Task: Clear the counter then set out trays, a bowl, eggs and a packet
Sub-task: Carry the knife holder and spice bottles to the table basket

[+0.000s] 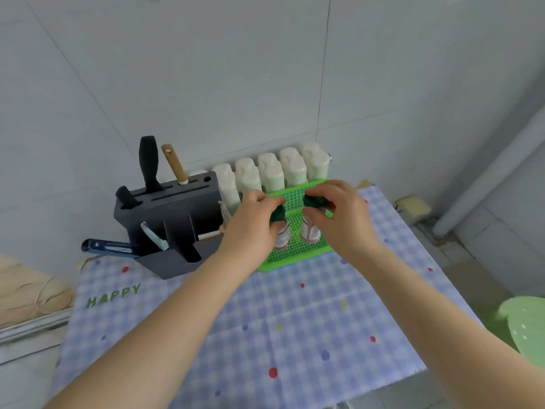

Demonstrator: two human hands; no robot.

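Each hand grips a dark-capped bottle by its top, the left hand (253,219) on the left bottle (280,231) and the right hand (339,214) on the right bottle (309,231), both upright on the green tray (295,252) beneath the fingers, apparently for lifting off the counter; fingers hide the caps; labels are unreadable; bowl, eggs and packet are not in sight.
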